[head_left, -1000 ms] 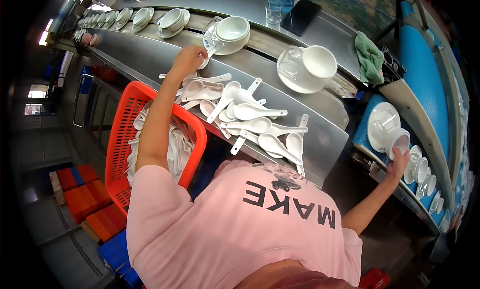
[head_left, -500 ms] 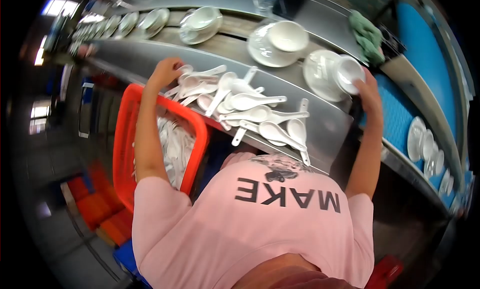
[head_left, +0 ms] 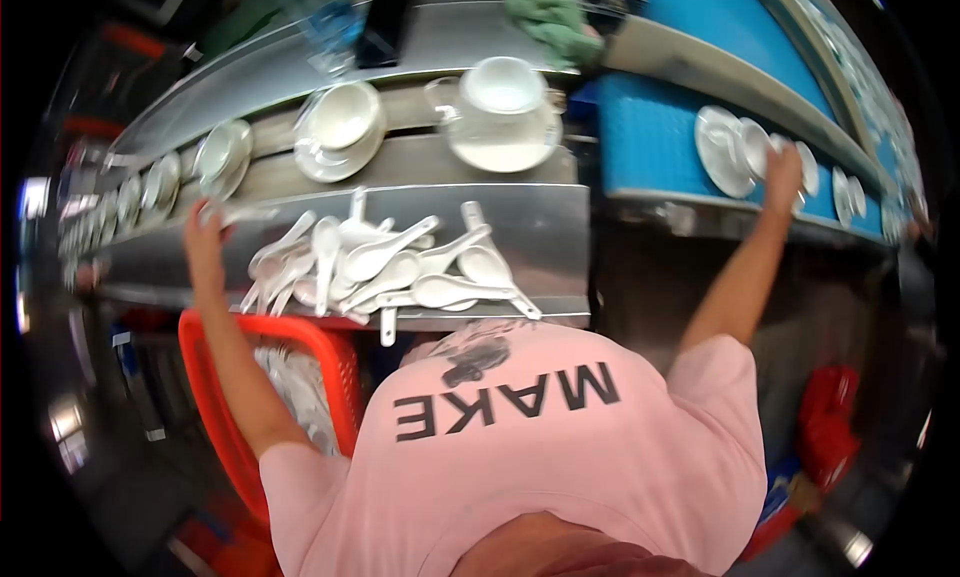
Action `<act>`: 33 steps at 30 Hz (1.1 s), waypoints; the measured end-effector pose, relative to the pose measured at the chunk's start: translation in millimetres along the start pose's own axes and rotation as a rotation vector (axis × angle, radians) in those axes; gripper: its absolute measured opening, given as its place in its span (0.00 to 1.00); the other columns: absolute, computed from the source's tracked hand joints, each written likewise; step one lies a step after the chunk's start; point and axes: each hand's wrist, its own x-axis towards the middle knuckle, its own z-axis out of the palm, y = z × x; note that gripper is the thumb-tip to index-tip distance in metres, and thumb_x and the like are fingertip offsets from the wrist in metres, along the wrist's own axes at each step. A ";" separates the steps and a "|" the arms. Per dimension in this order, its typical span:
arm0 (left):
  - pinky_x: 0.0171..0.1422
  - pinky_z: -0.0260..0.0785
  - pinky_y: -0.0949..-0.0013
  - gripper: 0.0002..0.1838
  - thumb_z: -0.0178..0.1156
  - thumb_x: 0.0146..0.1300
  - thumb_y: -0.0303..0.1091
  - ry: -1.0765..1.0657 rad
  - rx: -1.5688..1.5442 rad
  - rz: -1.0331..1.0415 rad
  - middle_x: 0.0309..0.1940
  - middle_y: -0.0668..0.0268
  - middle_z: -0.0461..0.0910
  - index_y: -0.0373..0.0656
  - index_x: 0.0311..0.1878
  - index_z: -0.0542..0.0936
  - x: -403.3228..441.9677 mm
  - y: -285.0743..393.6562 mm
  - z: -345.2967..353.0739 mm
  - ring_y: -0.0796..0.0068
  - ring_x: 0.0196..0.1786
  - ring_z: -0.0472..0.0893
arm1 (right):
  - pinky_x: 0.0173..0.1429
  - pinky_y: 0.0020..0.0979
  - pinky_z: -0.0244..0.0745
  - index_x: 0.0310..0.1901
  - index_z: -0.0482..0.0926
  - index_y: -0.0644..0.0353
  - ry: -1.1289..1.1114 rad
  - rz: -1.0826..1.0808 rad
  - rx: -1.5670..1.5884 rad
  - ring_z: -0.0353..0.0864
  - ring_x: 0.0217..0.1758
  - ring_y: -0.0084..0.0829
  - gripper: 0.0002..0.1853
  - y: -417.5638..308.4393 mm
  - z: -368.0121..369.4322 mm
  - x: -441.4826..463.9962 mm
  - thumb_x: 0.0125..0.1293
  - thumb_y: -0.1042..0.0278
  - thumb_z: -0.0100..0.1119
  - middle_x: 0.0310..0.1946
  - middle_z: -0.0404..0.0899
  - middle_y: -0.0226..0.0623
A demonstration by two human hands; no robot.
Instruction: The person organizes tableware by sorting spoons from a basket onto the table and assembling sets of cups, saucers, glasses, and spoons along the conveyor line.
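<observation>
My left hand (head_left: 205, 239) is raised at the left, beyond the spoon pile, its fingers closed on a blurred white spoon (head_left: 252, 215). Several white soup spoons (head_left: 395, 270) lie heaped on the steel ledge in front of me. My right hand (head_left: 785, 182) reaches far out over the blue belt, fingers pinched together among white dishes. Whatever they grip there is hidden. Beside that hand stand a white plate (head_left: 722, 155) and a small white bowl (head_left: 753, 147). Nearer the middle, a bowl (head_left: 503, 85) rests on a saucer (head_left: 500, 152).
Several bowl-and-saucer sets (head_left: 222, 157) line the conveyor leftward. An orange basket (head_left: 345, 362) holding more white pieces stands below the ledge. A dark phone (head_left: 384, 27) and green cloth (head_left: 555, 22) lie on the steel shelf behind. Blue belt (head_left: 650, 137) runs right.
My right hand has left the bowl at the conveyor's near end and moved right to the dishes on the blue belt. My left hand has moved left, away from the spoon pile. The view has turned right.
</observation>
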 end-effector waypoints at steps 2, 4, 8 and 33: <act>0.37 0.72 0.74 0.20 0.56 0.58 0.41 -0.022 -0.017 -0.065 0.36 0.66 0.72 0.39 0.50 0.73 -11.1 25.6 27.9 0.78 0.37 0.72 | 0.32 0.39 0.72 0.29 0.75 0.66 -0.402 0.172 0.103 0.77 0.30 0.45 0.18 43.2 21.6 -3.4 0.50 0.55 0.61 0.28 0.78 0.48; 0.32 0.69 0.77 0.18 0.57 0.57 0.42 -0.075 0.013 -0.074 0.33 0.68 0.72 0.39 0.44 0.74 -5.5 22.9 42.6 0.80 0.31 0.72 | 0.18 0.27 0.70 0.43 0.72 0.65 -0.616 0.495 0.667 0.75 0.24 0.27 0.21 28.3 11.3 -12.1 0.50 0.62 0.61 0.28 0.75 0.40; 0.22 0.66 0.77 0.10 0.58 0.52 0.33 -0.083 0.055 -0.096 0.23 0.66 0.73 0.38 0.34 0.71 -3.9 34.3 66.8 0.79 0.17 0.72 | 0.39 0.35 0.75 0.59 0.64 0.60 -0.660 0.541 0.818 0.75 0.44 0.35 0.33 -28.2 -30.8 -18.8 0.45 0.71 0.58 0.47 0.72 0.41; 0.55 0.65 0.64 0.36 0.61 0.48 0.39 -0.263 0.372 0.222 0.48 0.48 0.73 0.40 0.61 0.60 53.0 54.2 201.6 0.54 0.49 0.74 | 0.44 0.25 0.72 0.50 0.72 0.68 -0.739 0.163 1.373 0.77 0.38 0.28 0.26 -344.8 -28.4 -76.9 0.44 0.84 0.44 0.39 0.77 0.38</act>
